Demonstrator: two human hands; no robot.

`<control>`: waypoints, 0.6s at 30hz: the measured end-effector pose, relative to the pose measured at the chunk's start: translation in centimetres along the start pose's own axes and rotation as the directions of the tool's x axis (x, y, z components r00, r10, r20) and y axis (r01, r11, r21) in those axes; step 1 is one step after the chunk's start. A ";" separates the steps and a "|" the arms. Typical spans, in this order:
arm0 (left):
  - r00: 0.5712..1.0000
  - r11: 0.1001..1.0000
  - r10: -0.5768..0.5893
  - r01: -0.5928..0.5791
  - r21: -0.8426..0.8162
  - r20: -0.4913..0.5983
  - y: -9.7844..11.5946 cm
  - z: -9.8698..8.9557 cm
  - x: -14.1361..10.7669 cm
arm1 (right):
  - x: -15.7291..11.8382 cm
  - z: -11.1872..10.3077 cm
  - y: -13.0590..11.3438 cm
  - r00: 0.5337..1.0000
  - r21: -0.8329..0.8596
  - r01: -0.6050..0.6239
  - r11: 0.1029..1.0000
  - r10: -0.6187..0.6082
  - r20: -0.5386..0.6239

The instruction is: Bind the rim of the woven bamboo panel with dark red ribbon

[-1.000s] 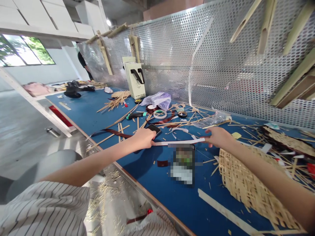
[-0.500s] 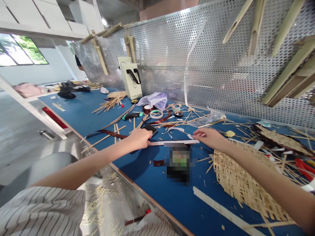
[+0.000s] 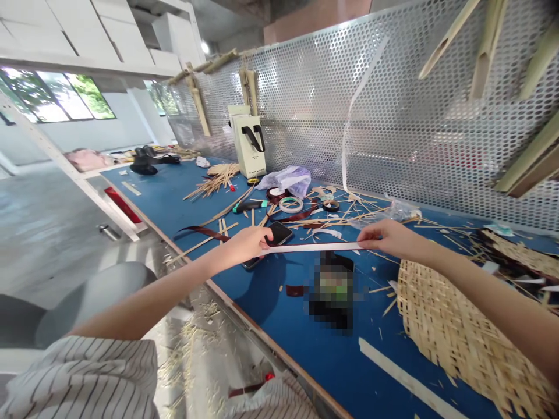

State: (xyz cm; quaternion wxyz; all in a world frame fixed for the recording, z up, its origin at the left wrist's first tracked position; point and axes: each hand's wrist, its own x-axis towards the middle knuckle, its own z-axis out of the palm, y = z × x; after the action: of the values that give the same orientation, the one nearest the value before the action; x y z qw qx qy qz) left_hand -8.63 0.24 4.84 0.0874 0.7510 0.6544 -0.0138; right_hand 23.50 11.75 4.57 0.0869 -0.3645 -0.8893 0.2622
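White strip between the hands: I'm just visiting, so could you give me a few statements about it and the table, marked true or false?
1. The left hand and right hand each hold the white strip. True.
2. The white strip droops in a deep loop between the hands. False: it runs nearly straight.
3. The woven mat lies nearer the left hand. False: it is nearer the right hand.
4. The tall bag with dark handles stands upright. True.
5. The tabletop is bright yellow. False: it is blue.
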 end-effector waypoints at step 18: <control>0.981 0.954 -0.187 0.193 0.228 -0.049 1.6 -2.3 -2.9 | 1.0 -2.0 -6.5 0.985 -0.169 0.015 0.986 -0.043 -0.164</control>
State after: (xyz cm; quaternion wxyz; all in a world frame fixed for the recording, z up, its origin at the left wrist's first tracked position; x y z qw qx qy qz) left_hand -7.63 -2.44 7.65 -0.0115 0.6896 0.7186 -0.0884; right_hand 19.59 9.37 9.66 0.1343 -0.3783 -0.9029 0.1540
